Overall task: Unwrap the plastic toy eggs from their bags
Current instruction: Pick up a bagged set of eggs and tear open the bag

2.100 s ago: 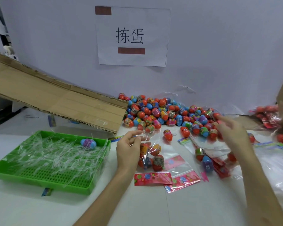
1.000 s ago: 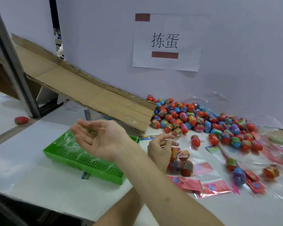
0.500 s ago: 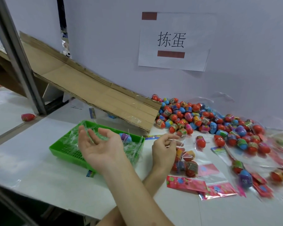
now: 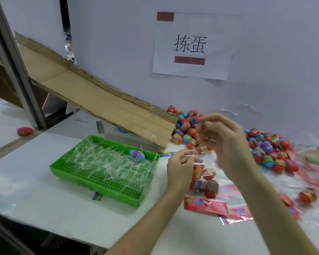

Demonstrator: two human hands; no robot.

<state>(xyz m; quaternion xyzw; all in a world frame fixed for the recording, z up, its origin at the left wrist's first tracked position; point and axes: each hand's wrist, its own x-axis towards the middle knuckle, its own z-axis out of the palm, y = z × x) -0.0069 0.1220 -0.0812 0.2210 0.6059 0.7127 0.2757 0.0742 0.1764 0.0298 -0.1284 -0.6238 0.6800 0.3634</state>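
My left hand (image 4: 180, 167) pinches the top edge of a clear plastic bag (image 4: 204, 178) that holds several toy eggs and hangs down to the table. My right hand (image 4: 226, 142) hovers just above and to the right of it, blurred, with loosely bent fingers that hold nothing. Behind the hands lies a big pile of loose red, blue and purple eggs (image 4: 265, 150) against the wall. A green tray (image 4: 92, 179) at the left is full of clear plastic strips, with one blue egg (image 4: 136, 154) on them.
A cardboard ramp (image 4: 99, 102) slopes down from the left and ends above the tray and the pile. Red header cards (image 4: 206, 206) and flat clear bags cover the table at the right. A lone red egg (image 4: 24, 131) lies beside a metal post (image 4: 13, 65).
My right hand, palm up and open over the green tray half a second ago, has swung back to the right above the bag. My left hand has kept its pinch on the bag.
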